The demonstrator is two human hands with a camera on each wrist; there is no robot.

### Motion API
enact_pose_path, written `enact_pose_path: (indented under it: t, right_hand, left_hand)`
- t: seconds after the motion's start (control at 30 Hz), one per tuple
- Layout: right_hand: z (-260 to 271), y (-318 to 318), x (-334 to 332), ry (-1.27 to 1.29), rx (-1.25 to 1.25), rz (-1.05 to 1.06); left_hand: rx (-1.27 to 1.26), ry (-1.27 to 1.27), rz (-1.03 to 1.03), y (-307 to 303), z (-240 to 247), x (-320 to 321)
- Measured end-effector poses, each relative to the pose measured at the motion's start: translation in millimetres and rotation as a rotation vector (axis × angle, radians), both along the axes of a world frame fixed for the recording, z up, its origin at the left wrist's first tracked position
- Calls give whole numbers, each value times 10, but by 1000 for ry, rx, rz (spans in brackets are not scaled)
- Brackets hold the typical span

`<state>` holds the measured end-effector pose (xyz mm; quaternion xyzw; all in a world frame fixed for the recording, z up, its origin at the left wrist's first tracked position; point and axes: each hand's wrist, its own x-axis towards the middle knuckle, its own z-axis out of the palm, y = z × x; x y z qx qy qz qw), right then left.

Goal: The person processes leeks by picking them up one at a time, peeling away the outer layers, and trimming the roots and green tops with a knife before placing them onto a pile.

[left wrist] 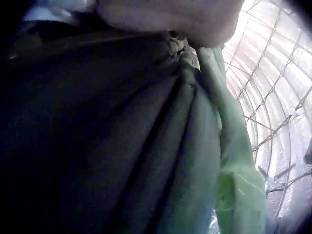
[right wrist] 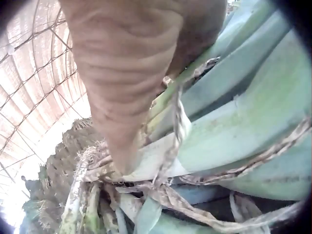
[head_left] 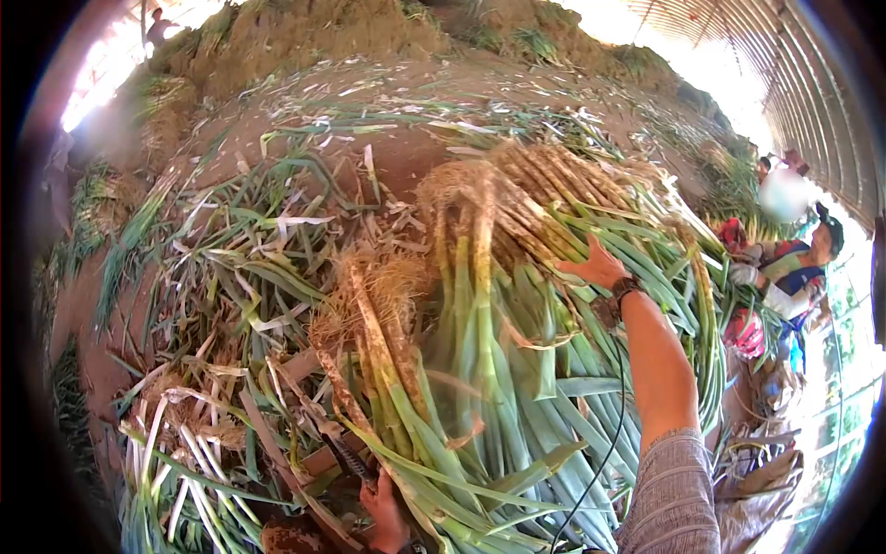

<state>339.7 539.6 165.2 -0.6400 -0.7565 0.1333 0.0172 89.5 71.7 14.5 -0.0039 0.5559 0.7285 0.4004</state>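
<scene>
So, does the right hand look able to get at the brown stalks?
Probably yes: in the head view, the right hand reaches over the pile, its fingers right beside the brown stalks, which lie exposed, with nothing visible in between.

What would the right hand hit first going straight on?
Likely the soil-stained stalks just ahead of the right hand in the head view; depth is unclear, so it may already touch them.

Farm shed: ribbed arched roof (head_left: 820,92), heaped green stalks (head_left: 486,314).
</scene>
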Motion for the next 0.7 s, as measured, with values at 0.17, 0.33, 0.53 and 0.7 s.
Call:
enact_pose_path:
  t: [0.17, 0.33, 0.53, 0.7]
  right_hand:
    - [-66, -111, -121, -60, -68, -5]
    - [-6, -588, -249, 59, -88, 101]
    - [-16, -1301, -557, 212, -99, 297]
    - [-84, -1749, -966, 172, -185, 412]
  left_hand:
    - [39, -123, -74, -58, 74, -51]
    - [132, -165, -32, -90, 196, -8]
    - [127, -181, -57, -504, 377, 17]
    - [-339, 343, -240, -1483, -281, -276]
